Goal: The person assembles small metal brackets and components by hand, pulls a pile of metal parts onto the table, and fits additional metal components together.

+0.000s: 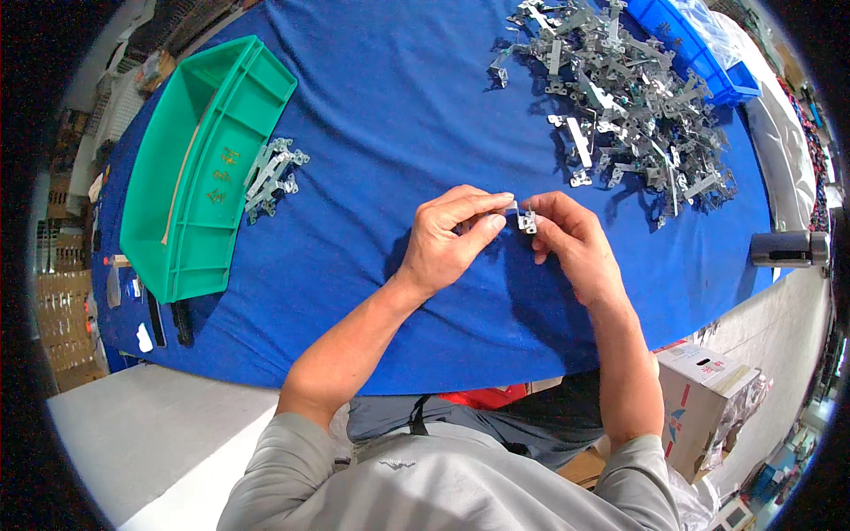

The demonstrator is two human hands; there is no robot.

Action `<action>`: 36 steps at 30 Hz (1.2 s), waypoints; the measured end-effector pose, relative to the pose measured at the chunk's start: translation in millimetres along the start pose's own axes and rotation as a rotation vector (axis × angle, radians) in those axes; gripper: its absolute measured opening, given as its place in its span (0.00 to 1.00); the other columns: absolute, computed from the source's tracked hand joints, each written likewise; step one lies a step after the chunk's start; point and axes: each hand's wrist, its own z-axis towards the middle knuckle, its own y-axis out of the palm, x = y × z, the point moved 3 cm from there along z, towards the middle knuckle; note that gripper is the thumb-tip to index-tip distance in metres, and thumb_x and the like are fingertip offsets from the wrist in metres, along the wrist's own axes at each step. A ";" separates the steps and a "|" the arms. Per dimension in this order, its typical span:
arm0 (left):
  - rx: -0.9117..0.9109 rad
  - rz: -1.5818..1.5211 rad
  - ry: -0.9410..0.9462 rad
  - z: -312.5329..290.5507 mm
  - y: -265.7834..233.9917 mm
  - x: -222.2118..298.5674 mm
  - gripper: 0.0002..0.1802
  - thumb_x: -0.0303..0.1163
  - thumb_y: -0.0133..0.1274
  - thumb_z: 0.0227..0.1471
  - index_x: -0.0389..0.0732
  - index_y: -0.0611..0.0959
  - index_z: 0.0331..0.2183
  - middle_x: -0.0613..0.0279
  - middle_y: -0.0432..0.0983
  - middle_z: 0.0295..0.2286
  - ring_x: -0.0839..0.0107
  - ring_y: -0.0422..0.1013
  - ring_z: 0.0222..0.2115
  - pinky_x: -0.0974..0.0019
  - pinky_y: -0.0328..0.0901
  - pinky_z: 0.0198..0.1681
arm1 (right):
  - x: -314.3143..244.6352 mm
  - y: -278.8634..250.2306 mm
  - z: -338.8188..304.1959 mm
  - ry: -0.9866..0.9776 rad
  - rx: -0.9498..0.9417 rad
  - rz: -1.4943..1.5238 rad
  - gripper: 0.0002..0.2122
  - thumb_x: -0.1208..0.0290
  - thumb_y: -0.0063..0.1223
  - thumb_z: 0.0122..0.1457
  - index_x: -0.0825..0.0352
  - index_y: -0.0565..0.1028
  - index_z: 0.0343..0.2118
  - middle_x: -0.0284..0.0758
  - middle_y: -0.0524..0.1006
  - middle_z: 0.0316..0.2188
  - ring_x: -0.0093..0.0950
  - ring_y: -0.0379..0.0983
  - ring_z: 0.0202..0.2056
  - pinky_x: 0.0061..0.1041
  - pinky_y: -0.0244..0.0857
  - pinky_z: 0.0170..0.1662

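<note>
Between my hands, above the blue cloth, is a small silvery metal bracket [528, 222] with a bent, holed end. My left hand [447, 237] pinches one end of it between thumb and fingers. On the other end, the thumb and fingers of my right hand [575, 243] are closed. Part of the bracket is hidden by the fingertips. A large loose heap of similar metal brackets [633, 106] lies at the far right. A smaller stack of brackets [273, 177] lies to the left, beside a green plastic bin [197, 177].
Blue cloth [390, 97] covers the table, with wrinkles across it. A blue tray [699, 53] stands behind the heap. At the right edge sits a metal cylinder [788, 249]. Dark narrow objects lie below the green bin. A cardboard box [699, 389] stands beyond the table's near right edge.
</note>
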 end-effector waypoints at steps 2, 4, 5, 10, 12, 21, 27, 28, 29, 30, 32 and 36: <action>-0.012 0.002 -0.016 -0.9 -0.7 -0.9 0.13 0.21 0.58 0.50 0.36 0.85 0.41 0.60 0.80 0.32 0.79 0.72 0.29 0.75 0.65 0.31 | -0.1 -1.3 0.8 0.012 -0.024 0.090 0.08 0.73 0.47 0.64 0.71 0.75 0.40 0.29 0.73 0.25 0.17 0.69 0.27 0.19 0.67 0.30; -0.023 0.004 -0.031 -1.3 -0.5 -1.8 0.14 0.21 0.58 0.50 0.36 0.85 0.41 0.59 0.80 0.33 0.77 0.73 0.31 0.75 0.66 0.34 | 1.0 -2.6 0.7 0.066 -0.055 0.229 0.09 0.72 0.49 0.64 0.71 0.76 0.42 0.29 0.73 0.26 0.17 0.69 0.27 0.19 0.67 0.31; -0.032 0.026 0.000 -1.1 0.1 -1.0 0.13 0.21 0.58 0.50 0.36 0.85 0.41 0.60 0.80 0.33 0.77 0.73 0.31 0.74 0.66 0.34 | 0.8 -2.4 0.8 0.066 -0.056 0.229 0.09 0.72 0.49 0.64 0.71 0.76 0.42 0.29 0.73 0.26 0.17 0.69 0.27 0.19 0.67 0.31; -0.063 0.049 0.005 -1.0 0.3 2.6 0.13 0.22 0.58 0.50 0.36 0.85 0.40 0.60 0.80 0.33 0.77 0.73 0.29 0.74 0.66 0.32 | 2.4 -2.7 2.1 -0.039 -0.047 0.080 0.09 0.69 0.52 0.63 0.69 0.76 0.39 0.28 0.74 0.26 0.17 0.68 0.27 0.17 0.64 0.29; -0.074 0.055 0.023 0.1 1.1 2.7 0.12 0.22 0.58 0.50 0.36 0.85 0.40 0.60 0.80 0.32 0.78 0.72 0.28 0.74 0.65 0.31 | 3.4 -4.2 4.0 -0.083 0.010 0.090 0.08 0.69 0.52 0.63 0.69 0.75 0.39 0.28 0.74 0.26 0.16 0.68 0.27 0.17 0.63 0.28; 0.112 -0.161 -0.279 -3.2 -0.3 -12.1 0.16 0.34 0.51 0.61 0.35 0.80 0.48 0.58 0.80 0.31 0.80 0.72 0.24 0.76 0.70 0.23 | -1.8 -0.6 -1.4 0.012 0.000 -0.048 0.09 0.67 0.49 0.64 0.68 0.74 0.38 0.28 0.75 0.25 0.14 0.67 0.25 0.16 0.61 0.26; 0.083 -0.182 -0.323 -2.7 -0.1 -11.7 0.17 0.35 0.51 0.61 0.35 0.80 0.47 0.58 0.80 0.31 0.80 0.73 0.24 0.75 0.71 0.24 | -1.3 1.3 -1.0 -0.034 0.002 -0.118 0.08 0.68 0.49 0.64 0.68 0.75 0.38 0.29 0.76 0.26 0.16 0.68 0.25 0.17 0.62 0.26; 0.084 -0.181 -0.323 -3.1 -0.2 -11.8 0.17 0.35 0.51 0.61 0.35 0.80 0.47 0.58 0.80 0.31 0.80 0.73 0.24 0.75 0.71 0.24 | -0.2 1.3 -0.8 -0.034 0.001 -0.118 0.08 0.68 0.49 0.64 0.68 0.75 0.38 0.29 0.76 0.26 0.16 0.68 0.25 0.17 0.62 0.26; 0.082 -0.167 -0.317 -3.3 0.2 -12.0 0.17 0.35 0.51 0.61 0.35 0.80 0.47 0.58 0.80 0.31 0.80 0.72 0.24 0.75 0.71 0.24 | 0.8 0.7 -1.0 -0.039 0.004 -0.149 0.08 0.68 0.49 0.64 0.69 0.75 0.37 0.30 0.75 0.25 0.16 0.68 0.25 0.18 0.62 0.26; 0.080 -0.153 -0.310 -3.5 0.3 -12.3 0.17 0.35 0.51 0.61 0.35 0.80 0.47 0.58 0.80 0.31 0.80 0.72 0.24 0.75 0.71 0.24 | 1.0 0.5 -1.1 -0.044 0.009 -0.180 0.08 0.68 0.49 0.64 0.69 0.75 0.37 0.30 0.75 0.25 0.16 0.68 0.25 0.18 0.62 0.26; 0.083 -0.153 -0.313 -4.1 -0.1 -13.6 0.16 0.34 0.51 0.61 0.35 0.80 0.47 0.59 0.80 0.31 0.80 0.72 0.24 0.76 0.70 0.23 | 0.1 1.2 -0.7 -0.050 0.012 -0.179 0.08 0.69 0.49 0.64 0.69 0.75 0.36 0.30 0.75 0.24 0.17 0.68 0.24 0.19 0.63 0.26; 0.029 0.018 -0.195 -2.0 -1.2 -9.7 0.13 0.30 0.54 0.59 0.36 0.82 0.45 0.59 0.80 0.33 0.78 0.74 0.28 0.75 0.70 0.29 | 2.9 -2.6 -0.8 -0.024 0.027 -0.221 0.08 0.70 0.49 0.63 0.70 0.75 0.35 0.30 0.75 0.24 0.17 0.68 0.24 0.19 0.63 0.27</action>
